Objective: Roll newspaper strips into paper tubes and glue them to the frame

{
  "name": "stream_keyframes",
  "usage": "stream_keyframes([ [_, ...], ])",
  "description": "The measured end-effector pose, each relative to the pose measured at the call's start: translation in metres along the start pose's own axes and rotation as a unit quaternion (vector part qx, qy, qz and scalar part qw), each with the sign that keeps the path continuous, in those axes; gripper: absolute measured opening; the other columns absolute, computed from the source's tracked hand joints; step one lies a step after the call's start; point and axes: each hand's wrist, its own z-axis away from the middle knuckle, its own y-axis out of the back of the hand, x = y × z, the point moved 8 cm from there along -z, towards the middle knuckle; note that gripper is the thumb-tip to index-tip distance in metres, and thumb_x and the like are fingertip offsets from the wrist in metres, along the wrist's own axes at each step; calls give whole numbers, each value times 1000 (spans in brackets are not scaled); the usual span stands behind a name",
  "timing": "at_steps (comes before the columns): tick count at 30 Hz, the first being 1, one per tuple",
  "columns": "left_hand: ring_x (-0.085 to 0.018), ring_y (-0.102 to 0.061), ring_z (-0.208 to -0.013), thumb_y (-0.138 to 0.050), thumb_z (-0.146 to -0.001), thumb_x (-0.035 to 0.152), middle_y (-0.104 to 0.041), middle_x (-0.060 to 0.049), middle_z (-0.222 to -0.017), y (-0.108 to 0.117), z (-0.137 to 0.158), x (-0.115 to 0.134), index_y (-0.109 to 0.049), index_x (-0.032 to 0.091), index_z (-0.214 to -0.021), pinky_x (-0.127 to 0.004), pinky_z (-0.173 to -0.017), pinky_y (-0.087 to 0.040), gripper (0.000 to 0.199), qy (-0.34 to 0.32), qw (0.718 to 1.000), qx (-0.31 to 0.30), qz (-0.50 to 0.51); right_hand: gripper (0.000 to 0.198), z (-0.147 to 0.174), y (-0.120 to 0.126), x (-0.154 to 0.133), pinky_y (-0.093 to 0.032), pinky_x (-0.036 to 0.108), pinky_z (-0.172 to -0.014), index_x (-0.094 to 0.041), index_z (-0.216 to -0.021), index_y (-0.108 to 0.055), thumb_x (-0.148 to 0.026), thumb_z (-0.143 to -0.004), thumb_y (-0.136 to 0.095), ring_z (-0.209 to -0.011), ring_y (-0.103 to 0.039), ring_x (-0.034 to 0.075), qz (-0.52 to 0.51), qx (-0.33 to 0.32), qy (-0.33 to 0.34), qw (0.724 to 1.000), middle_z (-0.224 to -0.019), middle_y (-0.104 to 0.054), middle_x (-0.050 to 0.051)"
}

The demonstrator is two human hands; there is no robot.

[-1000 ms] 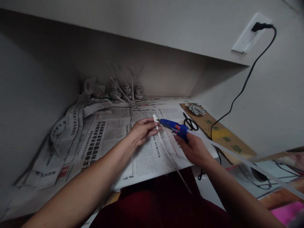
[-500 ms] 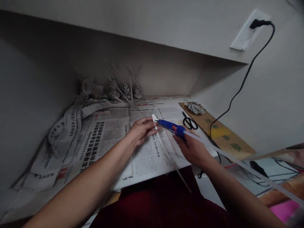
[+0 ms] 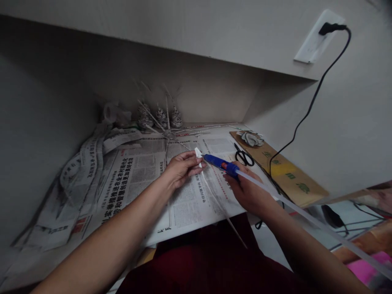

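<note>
My left hand pinches a small white paper piece between thumb and fingers. A thin rolled paper stick trails from that spot down past the table edge; whether it is joined to the paper piece I cannot tell. My right hand is wrapped round a blue hot glue gun, its nozzle at the white paper piece. From the gun's rear a long, translucent glue stick runs down to the right. Beneath both hands lies a printed newspaper sheet.
Black scissors lie right of the gun, beside a cardboard sheet bearing a paper flower. Behind stand woven paper cones and a star of paper sticks. Paper strips pile left. A black cord hangs from the socket.
The view has shifted slightly. Both hands keep their grip, with the glue gun's nozzle staying at the white paper piece.
</note>
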Motion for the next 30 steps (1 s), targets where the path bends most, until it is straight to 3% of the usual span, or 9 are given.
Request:
stream_keyframes([
  [30, -19, -72, -68, -65, -74, -1, -71, -8, -78, -1, 1, -1, -67, 11, -92, -25, -59, -60, 22, -3, 1000, -9, 0, 13, 2, 1, -7, -36, 32, -59, -21, -94, -46, -32, -94, -40, -68, -55, 20, 13, 9, -6, 1000, -77, -59, 5],
])
